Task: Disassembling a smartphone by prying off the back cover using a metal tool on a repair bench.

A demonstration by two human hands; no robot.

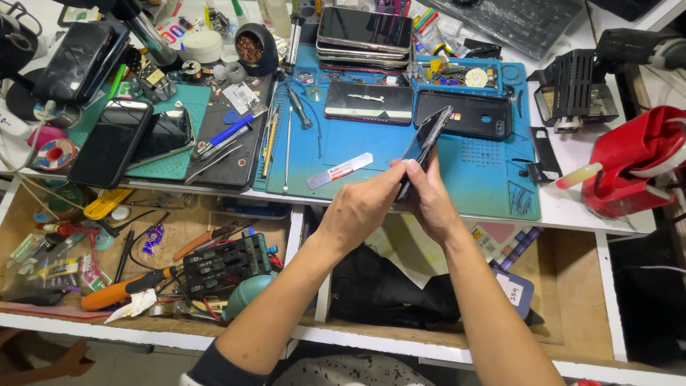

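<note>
Both my hands meet over the front edge of the blue work mat (471, 182). Between them stands a black smartphone (427, 139), held on edge and tilted so that its top points away from me. My left hand (361, 211) grips its lower left side. My right hand (431, 200) wraps the lower end from the right. On the mat beyond lie a dark phone with a metal strip on it (369, 102) and a black phone back shell (463, 114). A flat white pry tool (341, 170) lies left of my hands.
A stack of phones (364, 39) sits at the mat's far edge. More phones (111, 143) rest on a green mat at left. An open drawer at lower left holds an orange-handled screwdriver (118, 289) and clutter. A red tool (632, 161) stands at right.
</note>
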